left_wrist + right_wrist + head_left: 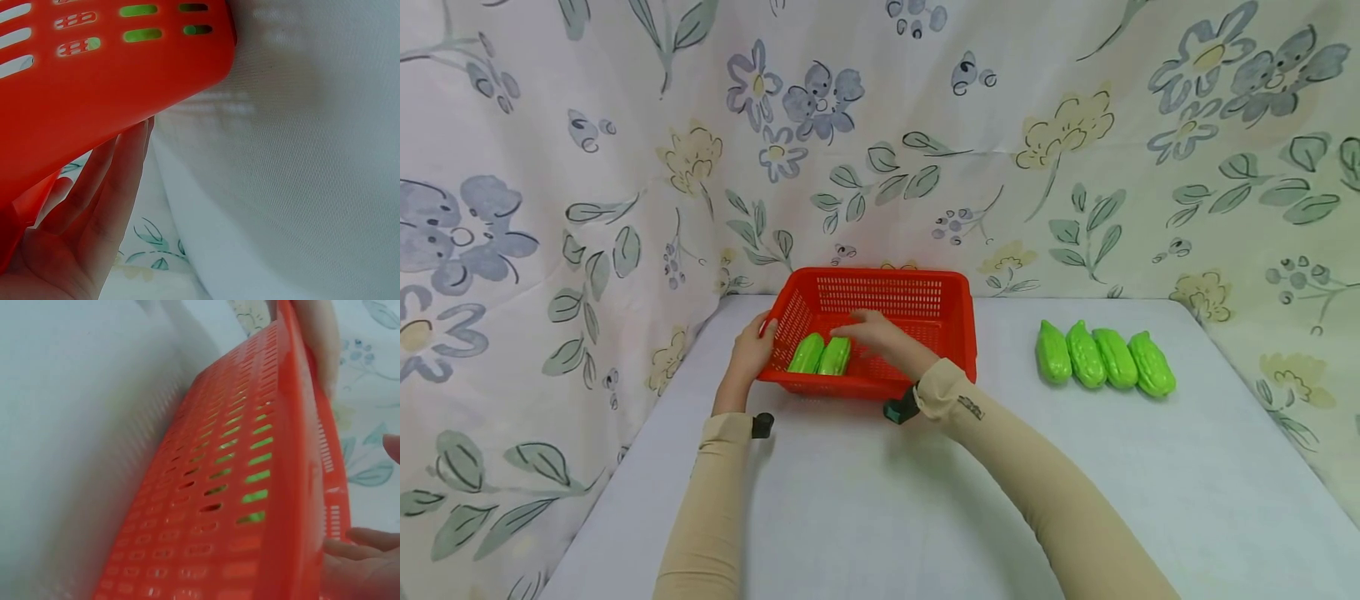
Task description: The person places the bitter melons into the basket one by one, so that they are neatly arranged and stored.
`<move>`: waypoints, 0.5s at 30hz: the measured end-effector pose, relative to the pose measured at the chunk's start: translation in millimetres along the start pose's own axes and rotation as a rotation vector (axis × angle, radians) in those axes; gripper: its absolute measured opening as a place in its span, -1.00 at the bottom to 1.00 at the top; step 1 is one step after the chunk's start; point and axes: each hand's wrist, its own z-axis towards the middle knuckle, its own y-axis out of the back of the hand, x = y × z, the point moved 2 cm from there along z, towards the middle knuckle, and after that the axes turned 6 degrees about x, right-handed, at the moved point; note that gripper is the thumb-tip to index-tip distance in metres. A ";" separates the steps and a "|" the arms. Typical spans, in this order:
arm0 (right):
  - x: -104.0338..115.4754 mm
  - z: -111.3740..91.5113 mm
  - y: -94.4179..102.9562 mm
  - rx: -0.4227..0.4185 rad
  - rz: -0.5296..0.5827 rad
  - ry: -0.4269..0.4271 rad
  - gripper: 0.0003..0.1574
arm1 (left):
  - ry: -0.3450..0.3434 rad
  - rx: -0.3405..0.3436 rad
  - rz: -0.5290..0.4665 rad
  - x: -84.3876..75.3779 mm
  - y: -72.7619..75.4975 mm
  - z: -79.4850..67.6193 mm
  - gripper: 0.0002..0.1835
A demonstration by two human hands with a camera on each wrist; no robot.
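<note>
A red plastic basket [880, 385] with slotted walls stands toward the back of the table. My left hand [751, 352] holds its left rim, thumb over the edge and fingers along the outer wall, as the left wrist view also shows. Two bright green bitter gourds [806, 353] lie side by side in the basket's left part; their green shows through the slots in both wrist views. Over the basket, my right hand [886, 337] reaches in from the right with fingers loosely spread near the right-hand gourd [835, 356]. Nothing shows in its grasp.
Several more green bitter gourds [1105, 358] lie in a row on the white table [880, 500], right of the basket. A floral curtain [925, 133] hangs behind the table and along its sides. Dark wrist cameras sit at both cuffs.
</note>
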 end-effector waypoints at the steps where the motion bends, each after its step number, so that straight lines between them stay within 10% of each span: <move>1: 0.2 -0.9 1.0 -0.005 0.001 0.010 0.00 | -0.001 -0.002 0.000 0.1 0.1 0.1 -0.40; 15: -7.0 -15.7 10.4 -0.086 0.035 0.115 -0.01 | 0.014 0.023 -0.021 0.8 -1.0 -0.1 -0.38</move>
